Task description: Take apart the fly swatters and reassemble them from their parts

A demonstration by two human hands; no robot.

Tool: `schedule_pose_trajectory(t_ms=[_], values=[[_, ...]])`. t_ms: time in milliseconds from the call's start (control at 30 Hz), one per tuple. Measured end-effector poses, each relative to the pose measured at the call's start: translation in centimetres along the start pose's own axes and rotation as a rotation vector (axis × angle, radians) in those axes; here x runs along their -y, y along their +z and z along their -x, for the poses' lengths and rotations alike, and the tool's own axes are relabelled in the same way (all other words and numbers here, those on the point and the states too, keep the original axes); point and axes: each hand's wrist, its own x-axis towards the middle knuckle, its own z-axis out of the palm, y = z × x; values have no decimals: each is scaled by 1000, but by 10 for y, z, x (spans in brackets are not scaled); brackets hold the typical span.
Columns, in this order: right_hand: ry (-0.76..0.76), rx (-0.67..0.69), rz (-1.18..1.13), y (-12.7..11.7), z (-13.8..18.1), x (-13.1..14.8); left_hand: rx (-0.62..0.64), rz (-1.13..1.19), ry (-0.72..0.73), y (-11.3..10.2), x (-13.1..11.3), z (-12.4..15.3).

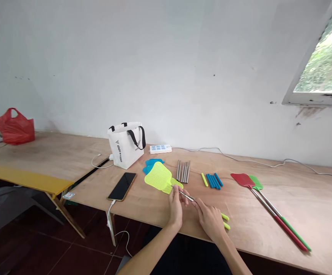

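Note:
A yellow fly swatter head [158, 175] is raised over the table, with a thin metal rod [186, 195] running from its neck. My left hand [176, 208] is closed around the neck, where head and rod meet. Farther down, my right hand [210, 219] pinches the rod near its other end. Under the raised head, another yellow swatter head [178, 183] shows in part. Blue swatter heads [153, 163] lie just behind. Two yellow handle grips [225, 217] stick out beside my right hand, partly hidden by it.
Several metal rods [183, 172], a yellow grip [204, 179] and several blue grips [214, 181] lie behind my hands. To the right are red [243, 179] and green [257, 182] swatters. Leftward sit a phone [122, 186], white bag [127, 145] and power strip [160, 149].

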Motion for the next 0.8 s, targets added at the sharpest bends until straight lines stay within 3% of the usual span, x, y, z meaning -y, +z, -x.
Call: schedule_pose_trajectory(t_ms=[233, 367, 500, 600, 800], values=[[-77, -31, -90, -18, -5, -38, 7, 35, 159, -13, -47, -28], [-89, -4, -257, -36, -1, -80, -105, 94, 235, -32, -77, -44], [-9, 38, -351, -46, 6, -115, -198, 136, 257, -50, -102, -60], [26, 79, -376, -47, 8, -123, -175, 112, 247, -51, -103, -61], [66, 79, -430, -54, 10, -125, -200, 70, 285, -39, -81, -53]])
